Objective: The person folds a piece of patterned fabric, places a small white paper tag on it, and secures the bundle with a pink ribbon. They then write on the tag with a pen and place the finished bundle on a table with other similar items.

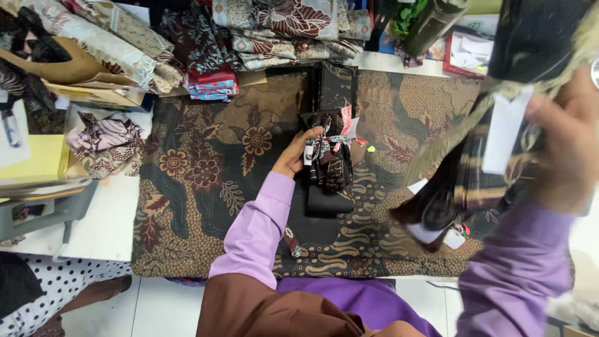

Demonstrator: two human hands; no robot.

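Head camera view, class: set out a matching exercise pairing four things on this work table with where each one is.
Things:
1. left hand
2. right hand
3. small patterned cloth in a clear bag
4. stack of folded fabrics

Places:
A. raised near the camera at the right edge, gripping a blurred dark cloth bundle with white tags
B. far edge of the table, at the top
C. resting on the dark folded bundle in the middle of the brown floral cloth
D. left of the floral cloth

Pairs: 1-C, 2-A, 3-D, 4-B

two hands (293, 153), one spread batik cloth (206, 162), perhaps two folded bundles (327, 156)
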